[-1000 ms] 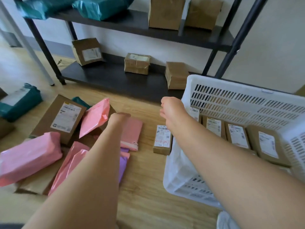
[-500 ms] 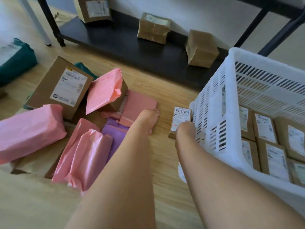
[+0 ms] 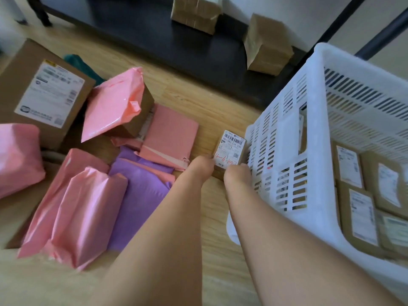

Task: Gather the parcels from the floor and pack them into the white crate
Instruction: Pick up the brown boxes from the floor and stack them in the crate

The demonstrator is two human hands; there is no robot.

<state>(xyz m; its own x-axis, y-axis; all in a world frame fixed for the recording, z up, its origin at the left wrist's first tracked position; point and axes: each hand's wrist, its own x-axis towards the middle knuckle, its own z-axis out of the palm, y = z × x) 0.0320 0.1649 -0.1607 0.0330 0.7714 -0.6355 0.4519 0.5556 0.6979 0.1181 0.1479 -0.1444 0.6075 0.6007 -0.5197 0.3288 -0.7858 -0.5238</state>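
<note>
Head view: left hand (image 3: 199,167) and right hand (image 3: 237,176) are touching a box (image 3: 229,146) lying on the floor (image 3: 187,91) beside the crate (image 3: 287,133); whether they are gripping it, I cannot tell. Pickup is likely starting; lifting over the rim comes next.

Floor: light wooden plank floor (image 3: 189,91), softly and evenly lit. Along its far side runs a low matte black shelf board (image 3: 154,34), sitting just above the planks and carried by slanting black metal uprights (image 3: 331,25). Behind the rack, a plain pale wall (image 3: 309,9), beige-toned further right.
</note>
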